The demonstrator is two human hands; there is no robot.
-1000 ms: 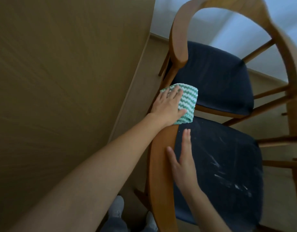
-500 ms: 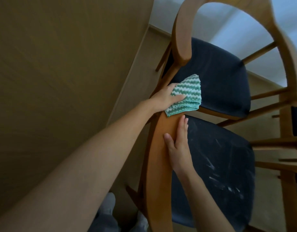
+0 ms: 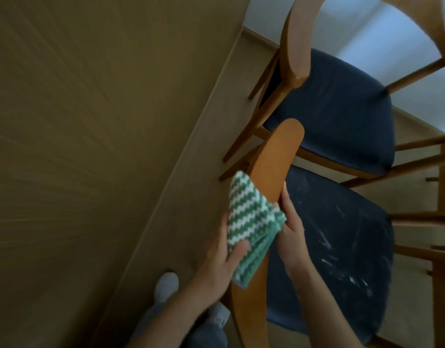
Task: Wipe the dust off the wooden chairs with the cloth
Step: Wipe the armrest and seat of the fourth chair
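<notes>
1. Left hand (image 3: 222, 262): lower centre of frame, forearm entering from the lower left. It holds the green-and-white zigzag-striped cloth (image 3: 251, 222). The thumb is laid across the cloth's near face and the fingers are hidden behind it.

2. Right hand (image 3: 291, 229): just right of the cloth, forearm entering from the lower right. The fingers are extended and lie along the inner edge of the rail. The hand touches both the rail and the bunched right edge of the cloth. The thumb is covered by the cloth.

3. Cloth: draped over the orange-brown curved wooden back rail of the near chair (image 3: 274, 167), about midway along it. Bare wood shows above and below the cloth.

4. Near chair's dark blue padded seat (image 3: 342, 247): right of centre, marked with white dusty streaks.

5. Second wooden chair with a lighter curved back rail (image 3: 298, 46): upper right of frame. Its dark blue padded seat (image 3: 337, 109) sits just beyond the near rail's tip.

6. Brown wood-grain tabletop (image 3: 66, 121): fills the left half of the frame, with its pale edge running diagonally.

7. Pale floor (image 3: 191, 209): a strip between the tabletop edge and the chairs.

8. Grey shoe (image 3: 166, 285): bottom centre, on the floor below the left forearm.
</notes>
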